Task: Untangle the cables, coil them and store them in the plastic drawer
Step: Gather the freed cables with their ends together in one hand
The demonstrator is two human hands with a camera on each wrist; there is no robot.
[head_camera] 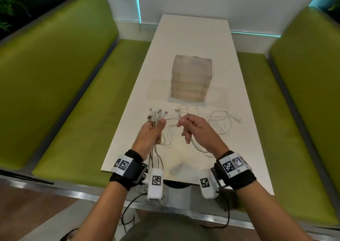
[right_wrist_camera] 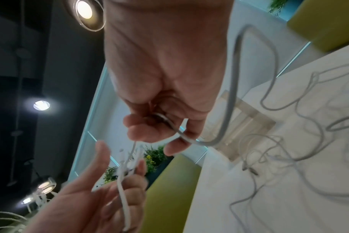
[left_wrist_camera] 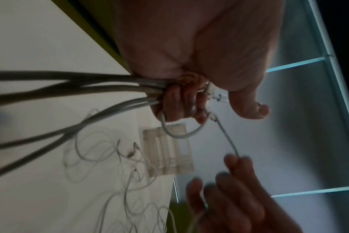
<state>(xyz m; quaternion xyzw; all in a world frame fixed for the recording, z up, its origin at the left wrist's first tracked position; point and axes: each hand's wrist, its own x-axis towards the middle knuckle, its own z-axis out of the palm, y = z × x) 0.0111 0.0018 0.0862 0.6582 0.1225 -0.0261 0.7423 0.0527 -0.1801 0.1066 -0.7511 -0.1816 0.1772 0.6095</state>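
Observation:
My left hand (head_camera: 155,130) grips a bundle of white cables (head_camera: 156,116) above the near part of the white table (head_camera: 193,38); several plug ends stick out past its fingers and the cords hang down toward my wrist. In the left wrist view the left hand (left_wrist_camera: 189,102) has its fingers curled round the bundle (left_wrist_camera: 90,88). My right hand (head_camera: 191,128) pinches one cable (head_camera: 172,119) that runs across from the bundle; in the right wrist view that cable (right_wrist_camera: 225,110) loops through the right hand (right_wrist_camera: 159,123). The translucent plastic drawer unit (head_camera: 191,78) stands mid-table with all drawers closed.
More loose white cables (head_camera: 220,123) lie tangled on the table to the right of my hands, and a further loop (head_camera: 187,110) lies in front of the drawer unit. Green bench seats (head_camera: 82,112) flank the table on both sides. A white wall stands behind the table.

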